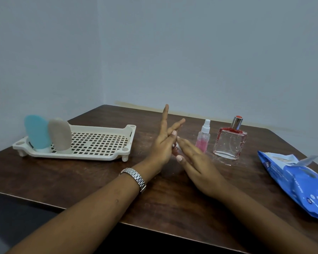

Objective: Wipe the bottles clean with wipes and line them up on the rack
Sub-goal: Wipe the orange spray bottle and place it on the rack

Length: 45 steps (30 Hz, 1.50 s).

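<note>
Head view: on the brown table (99,180) sits the cream rack (106,127), and the wipes pack (297,182) lies far right. The left hand (162,145) and right hand (195,162), fingers straight, press something between them. The perfume bottle (229,143) waits just beyond. A blue bottle (37,132) and a beige bottle (60,133) already stand at the rack's left end, and the spray bottle (203,140) is unracked. The pressed reddish item (175,150) is too hidden to identify; rolling it gently should cover every side.

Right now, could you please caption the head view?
Left hand meets right hand; blue bottle, beige bottle on rack; spray bottle, perfume bottle on table.
</note>
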{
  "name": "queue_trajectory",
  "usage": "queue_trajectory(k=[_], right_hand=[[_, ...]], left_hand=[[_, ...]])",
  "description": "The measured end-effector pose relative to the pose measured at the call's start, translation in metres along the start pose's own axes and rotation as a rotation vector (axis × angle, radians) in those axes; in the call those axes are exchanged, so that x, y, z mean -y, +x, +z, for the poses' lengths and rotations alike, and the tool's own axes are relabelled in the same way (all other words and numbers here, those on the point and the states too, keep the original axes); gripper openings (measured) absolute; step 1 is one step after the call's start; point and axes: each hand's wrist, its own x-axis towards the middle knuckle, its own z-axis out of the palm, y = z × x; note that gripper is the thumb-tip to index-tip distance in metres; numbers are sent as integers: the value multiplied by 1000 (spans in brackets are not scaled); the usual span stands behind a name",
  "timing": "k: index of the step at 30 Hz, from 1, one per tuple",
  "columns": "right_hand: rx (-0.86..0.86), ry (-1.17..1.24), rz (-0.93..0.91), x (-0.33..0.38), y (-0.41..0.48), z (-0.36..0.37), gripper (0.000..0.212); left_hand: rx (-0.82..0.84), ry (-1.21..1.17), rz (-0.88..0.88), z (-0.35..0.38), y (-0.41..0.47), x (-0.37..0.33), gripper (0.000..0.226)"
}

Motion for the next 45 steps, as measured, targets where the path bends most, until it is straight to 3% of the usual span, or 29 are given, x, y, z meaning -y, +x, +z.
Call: queue_trajectory(k=[3, 11, 22, 27, 29, 33, 36, 39, 42, 45], right_hand=[[-14, 43, -4, -3, 3, -5, 42], [-27, -149, 19, -10, 3, -5, 43], [-9, -291, 234, -18, -3, -8, 41], [-66, -261, 131, -14, -6, -6, 31], [-96, -248, 66, -11, -8, -4, 32], [-114, -331, -82, -4, -9, 1, 37], [-139, -359, -82, -4, -10, 1, 39], [-150, -367, 11, -6, -10, -1, 40], [-150, -362, 105, -10, -9, -4, 42], [-152, -316, 138, -10, -7, -5, 44]], left_hand=[[34, 40, 45, 2, -1, 3, 67], [-21, 38, -35, 10, -5, -4, 75], [67, -76, -59, 13, -9, -7, 93], [70, -58, -68, 10, -7, -6, 105], [56, -70, -95, 8, -5, -7, 101], [12, -103, -147, 8, -4, -8, 72], [12, -103, -167, 10, -5, -9, 66], [49, -95, -175, 15, -9, -9, 69], [99, -73, -161, 19, -11, -9, 90], [104, -88, -190, 19, -11, -7, 85]])
